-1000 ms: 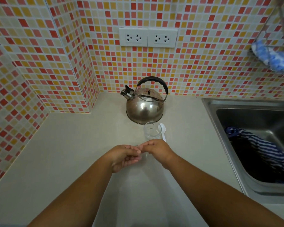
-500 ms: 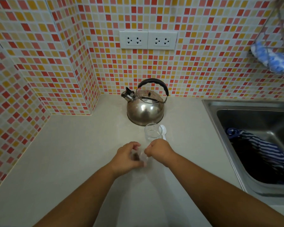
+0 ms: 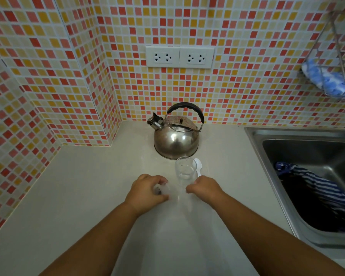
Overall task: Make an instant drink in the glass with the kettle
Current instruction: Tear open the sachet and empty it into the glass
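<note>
A steel kettle (image 3: 175, 140) with a black handle stands at the back of the pale counter (image 3: 78, 196), spout pointing left. Just in front of it an empty clear glass (image 3: 184, 170) stands upright, with a white plastic spoon (image 3: 198, 166) lying against its right side. My left hand (image 3: 145, 194) is closed around a small clear container (image 3: 162, 189) with something dark inside, left of the glass. Beside the base of the glass, my right hand (image 3: 205, 189) rests on the counter with fingers curled; nothing shows in it.
A steel sink (image 3: 255, 136) lies to the right, with a blue striped cloth (image 3: 317, 188) in it. Two wall sockets (image 3: 179, 56) sit above the kettle. A wire rack (image 3: 331, 76) with a blue sponge hangs at upper right. Tiled walls close off the left and back.
My hands were joined over the small container; they have since pulled apart. The left keeps the container, and the right has moved right toward the glass.
</note>
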